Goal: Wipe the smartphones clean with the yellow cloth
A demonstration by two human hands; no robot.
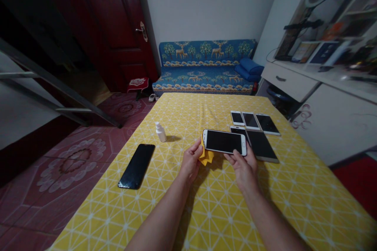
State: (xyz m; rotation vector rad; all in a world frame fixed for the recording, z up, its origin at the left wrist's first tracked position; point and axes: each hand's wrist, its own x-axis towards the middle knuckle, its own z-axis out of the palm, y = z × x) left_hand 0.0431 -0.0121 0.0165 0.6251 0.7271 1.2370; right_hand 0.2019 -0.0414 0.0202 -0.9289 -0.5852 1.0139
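Left hand (pixel 191 161) is closest, its fingers (pixel 198 148) bunched narrow on a yellow cloth (pixel 206 157), which is pressed against the left end of a white phone (pixel 224 142). The phone is held level in the air, screen up and dark. Right hand (pixel 243 170) has the phone's lower right edge, fingers (pixel 235 157) curled close around it. Both forearms come in from the bottom of the view over the bench (pixel 224 211), which has a yellow patterned tablecloth. Left of the hands, a black phone (pixel 137 166) lies flat and tilted across the cloth, with a small white bottle (pixel 160 132) upright beyond it. Right of the hands is a larger dark tablet (pixel 261 146), just under the white phone's right end. Past it, a partly covered phone (pixel 238 129) and three more phones (pixel 250 120) lie side by side. Further back are a white drawer unit (pixel 287 81) on the right, a blue patterned sofa (pixel 203 66) with folded blue cushions (pixel 249 69), and a dark red door (pixel 118 27) on the left.
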